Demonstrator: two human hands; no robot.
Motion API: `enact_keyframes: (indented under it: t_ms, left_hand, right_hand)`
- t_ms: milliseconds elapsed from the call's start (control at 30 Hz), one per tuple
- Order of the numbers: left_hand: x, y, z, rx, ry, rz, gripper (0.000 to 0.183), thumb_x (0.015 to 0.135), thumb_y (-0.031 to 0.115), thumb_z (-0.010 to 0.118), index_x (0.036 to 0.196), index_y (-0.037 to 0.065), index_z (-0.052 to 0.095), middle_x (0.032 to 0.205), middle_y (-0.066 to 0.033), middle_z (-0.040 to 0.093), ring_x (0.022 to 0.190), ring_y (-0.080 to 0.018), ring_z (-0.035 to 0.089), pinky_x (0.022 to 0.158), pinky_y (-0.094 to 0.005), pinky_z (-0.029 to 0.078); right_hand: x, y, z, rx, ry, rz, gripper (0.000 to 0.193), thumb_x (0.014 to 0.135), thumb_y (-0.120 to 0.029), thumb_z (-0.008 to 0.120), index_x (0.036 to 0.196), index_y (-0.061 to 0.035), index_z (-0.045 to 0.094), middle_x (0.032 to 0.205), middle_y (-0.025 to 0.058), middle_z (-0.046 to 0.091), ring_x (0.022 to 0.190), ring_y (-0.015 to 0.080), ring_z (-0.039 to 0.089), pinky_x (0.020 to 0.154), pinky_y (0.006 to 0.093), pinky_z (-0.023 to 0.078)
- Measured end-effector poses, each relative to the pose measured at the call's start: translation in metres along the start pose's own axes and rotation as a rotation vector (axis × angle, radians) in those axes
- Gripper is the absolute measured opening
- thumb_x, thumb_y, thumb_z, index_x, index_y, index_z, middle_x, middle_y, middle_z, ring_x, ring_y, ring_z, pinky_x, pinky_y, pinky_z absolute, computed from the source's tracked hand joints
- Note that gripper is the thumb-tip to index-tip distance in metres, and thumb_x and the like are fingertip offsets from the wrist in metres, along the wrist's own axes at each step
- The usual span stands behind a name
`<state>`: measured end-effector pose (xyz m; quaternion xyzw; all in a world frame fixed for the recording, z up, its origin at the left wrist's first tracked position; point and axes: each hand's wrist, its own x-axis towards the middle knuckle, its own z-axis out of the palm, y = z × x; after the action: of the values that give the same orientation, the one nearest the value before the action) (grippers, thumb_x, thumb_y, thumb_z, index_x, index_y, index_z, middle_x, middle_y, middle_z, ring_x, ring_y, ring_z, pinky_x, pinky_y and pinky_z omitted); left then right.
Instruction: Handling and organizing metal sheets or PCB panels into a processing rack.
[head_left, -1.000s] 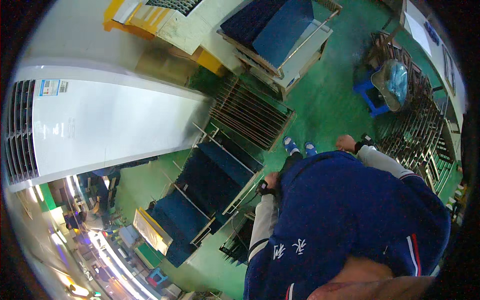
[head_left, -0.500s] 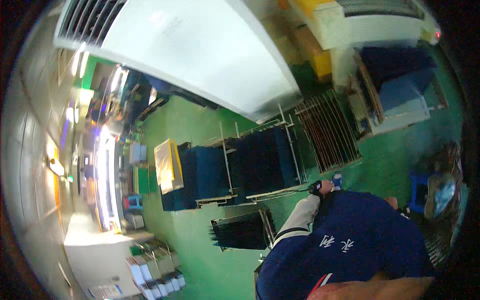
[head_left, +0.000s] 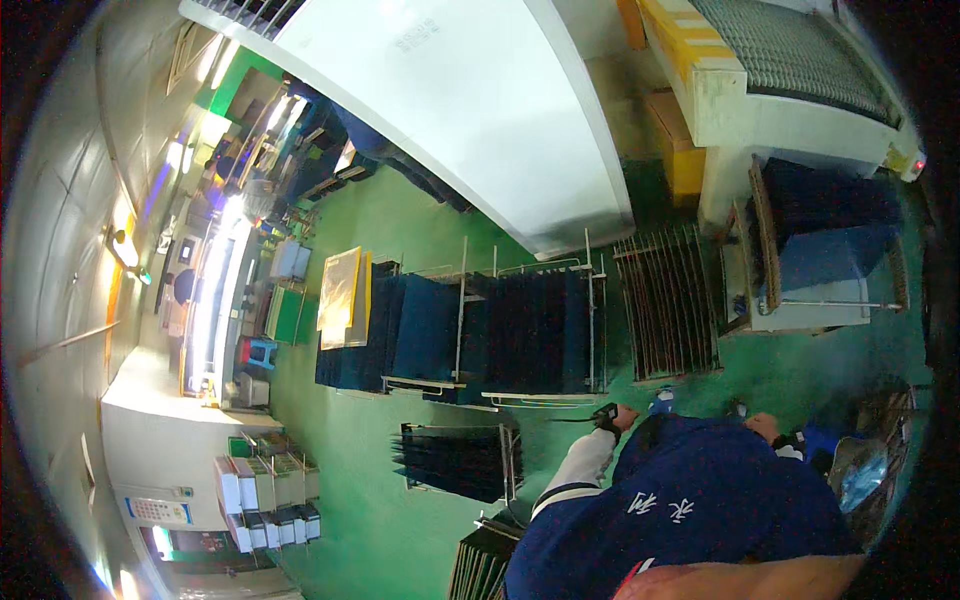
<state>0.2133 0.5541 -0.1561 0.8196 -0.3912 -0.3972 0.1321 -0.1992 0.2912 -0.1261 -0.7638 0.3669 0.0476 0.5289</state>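
Note:
My left hand (head_left: 625, 418) hangs low in front of my body, with a white sleeve and a black band at the wrist. A thin dark cord or strap sticks out from that band. Nearest to it is a rack of dark blue panels (head_left: 535, 330), a little ahead. On the other side of my navy shirt, my right hand (head_left: 762, 427) shows only in part, with a dark band at its wrist. Nothing can be seen in either hand, but the fingers are too small and hidden to read. A blue and white shoe (head_left: 661, 402) shows beyond my shirt.
A slatted brown rack (head_left: 668, 305) stands ahead, beside a cart of blue panels (head_left: 835, 250). A large white machine housing (head_left: 470, 110) and a roller conveyor (head_left: 800, 60) fill the far side. A low rack (head_left: 455, 462) sits to the left on the green floor (head_left: 370, 500).
The view has swung and shifted, so the racks sit more upright and the conveyor shows more. More of my right hand shows, farther out from my shirt.

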Motion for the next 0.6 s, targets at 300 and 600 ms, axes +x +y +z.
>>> enact_keyframes:
  t_ms: [300, 600]
  left_hand:
    - [0.025, 0.066, 0.047, -0.042, 0.053, -0.046, 0.022, 0.074, 0.029, 0.056, 0.074, 0.008, 0.065, 0.071, -0.0142, 0.063, 0.062, -0.0293, 0.061, 0.055, -0.0405, 0.047]
    - [0.079, 0.169, 0.120, -0.038, 0.091, 0.102, 0.029, 0.079, 0.033, 0.053, 0.078, 0.008, 0.067, 0.073, -0.0124, 0.064, 0.064, -0.0251, 0.061, 0.055, -0.0387, 0.045]
  right_hand:
    - [-0.015, -0.028, -0.086, -0.042, 0.178, 0.169, 0.026, 0.079, -0.028, 0.059, 0.061, -0.0106, 0.061, 0.056, 0.0070, 0.053, 0.054, 0.0236, 0.054, 0.048, 0.0341, 0.040]
    - [-0.130, 0.210, -0.164, -0.772, 0.017, -0.219, 0.014, 0.074, -0.023, 0.057, 0.067, -0.0115, 0.062, 0.068, 0.0062, 0.061, 0.060, 0.0220, 0.056, 0.047, 0.0400, 0.039]
